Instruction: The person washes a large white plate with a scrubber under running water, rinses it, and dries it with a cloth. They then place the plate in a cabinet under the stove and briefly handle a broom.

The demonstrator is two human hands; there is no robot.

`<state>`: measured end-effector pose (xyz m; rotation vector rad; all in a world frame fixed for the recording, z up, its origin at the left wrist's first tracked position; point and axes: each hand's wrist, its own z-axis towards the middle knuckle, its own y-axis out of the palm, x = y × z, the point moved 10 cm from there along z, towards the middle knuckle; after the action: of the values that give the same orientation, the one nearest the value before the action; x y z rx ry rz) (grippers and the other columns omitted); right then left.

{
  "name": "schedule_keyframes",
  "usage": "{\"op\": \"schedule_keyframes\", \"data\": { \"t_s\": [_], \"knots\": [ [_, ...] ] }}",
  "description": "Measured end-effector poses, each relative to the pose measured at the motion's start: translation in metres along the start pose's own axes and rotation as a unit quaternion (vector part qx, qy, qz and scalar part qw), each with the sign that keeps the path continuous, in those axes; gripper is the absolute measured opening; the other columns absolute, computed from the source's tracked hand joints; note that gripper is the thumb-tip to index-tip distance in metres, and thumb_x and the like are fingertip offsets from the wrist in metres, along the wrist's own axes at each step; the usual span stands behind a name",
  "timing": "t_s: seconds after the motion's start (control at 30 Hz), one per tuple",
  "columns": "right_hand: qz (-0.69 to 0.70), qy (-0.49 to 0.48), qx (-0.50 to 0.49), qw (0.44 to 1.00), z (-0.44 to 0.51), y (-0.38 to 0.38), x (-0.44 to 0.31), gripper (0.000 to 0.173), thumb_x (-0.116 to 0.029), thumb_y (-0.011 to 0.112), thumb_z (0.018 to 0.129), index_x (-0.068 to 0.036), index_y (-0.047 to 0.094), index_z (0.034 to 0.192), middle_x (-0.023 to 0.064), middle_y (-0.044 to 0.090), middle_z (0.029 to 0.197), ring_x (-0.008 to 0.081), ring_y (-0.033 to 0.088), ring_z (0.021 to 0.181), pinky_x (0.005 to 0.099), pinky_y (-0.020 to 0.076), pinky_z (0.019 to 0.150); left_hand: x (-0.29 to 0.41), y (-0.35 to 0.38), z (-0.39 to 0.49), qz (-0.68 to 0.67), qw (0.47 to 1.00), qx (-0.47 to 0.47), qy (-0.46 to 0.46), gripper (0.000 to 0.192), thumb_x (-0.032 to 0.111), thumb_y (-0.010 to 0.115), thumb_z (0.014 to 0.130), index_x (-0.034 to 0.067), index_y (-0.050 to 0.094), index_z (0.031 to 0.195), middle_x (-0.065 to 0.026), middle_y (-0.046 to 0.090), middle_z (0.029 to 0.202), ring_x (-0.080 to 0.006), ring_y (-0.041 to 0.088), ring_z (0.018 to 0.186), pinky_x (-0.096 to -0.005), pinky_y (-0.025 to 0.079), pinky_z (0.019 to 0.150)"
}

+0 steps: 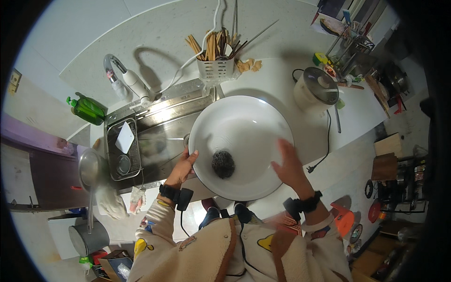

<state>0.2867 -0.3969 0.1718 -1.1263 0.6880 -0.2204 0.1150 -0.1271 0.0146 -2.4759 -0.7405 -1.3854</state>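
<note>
A large white basin spans the right part of the sink and the counter edge in front of me. My left hand grips its left rim, thumb on top and fingers below. Inside, left of the middle, lies a dark steel wool scourer. Over the basin's right side hovers my right hand, blurred, with its fingers apart from the thumb and nothing held. Whether it touches the rim I cannot tell.
Left of the basin is a steel sink with a wire drain basket and a white faucet. A utensil holder stands behind. To the right are an electric pot and its loose plug.
</note>
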Motion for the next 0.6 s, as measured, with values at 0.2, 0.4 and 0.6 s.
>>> {"op": "schedule_keyframes", "data": {
  "t_s": [0.2, 0.4, 0.6],
  "knots": [
    [0.054, -0.038, -0.464, 0.884, 0.031, 0.145, -0.1, 0.064, -0.02, 0.065, 0.072, -0.012, 0.038, 0.129, 0.0231, 0.046, 0.117, 0.0398, 0.052, 0.102, 0.0426, 0.044, 0.087, -0.018, 0.01, 0.006, -0.086, 0.991, -0.071, -0.068, 0.048, 0.04, 0.052, 0.089, 0.015, 0.038, 0.127, -0.0017, 0.058, 0.099, -0.0068, 0.056, 0.07, -0.0207, 0.038, 0.041],
    [0.05, -0.037, -0.326, 0.943, 0.069, 0.211, -0.098, 0.035, -0.01, 0.06, 0.075, -0.011, 0.046, 0.108, 0.0212, 0.046, 0.107, 0.0405, 0.053, 0.097, 0.0462, 0.0438, 0.083, -0.01, 0.017, -0.007, -0.152, 0.984, -0.08, -0.056, 0.044, 0.034, 0.05, 0.09, 0.014, 0.036, 0.127, -0.0015, 0.054, 0.097, -0.0105, 0.054, 0.067, -0.0242, 0.045, 0.049],
    [0.145, 0.161, 0.038, 0.975, 0.139, 0.184, 0.003, 0.044, -0.004, 0.068, 0.068, -0.006, 0.045, 0.106, 0.0194, 0.046, 0.105, 0.0371, 0.051, 0.094, 0.0419, 0.044, 0.082, -0.01, 0.016, -0.012, -0.232, 0.961, -0.141, -0.056, 0.043, 0.033, 0.044, 0.09, 0.014, 0.038, 0.128, -0.0028, 0.055, 0.106, -0.017, 0.057, 0.079, -0.0423, 0.05, 0.071]
  ]
}}
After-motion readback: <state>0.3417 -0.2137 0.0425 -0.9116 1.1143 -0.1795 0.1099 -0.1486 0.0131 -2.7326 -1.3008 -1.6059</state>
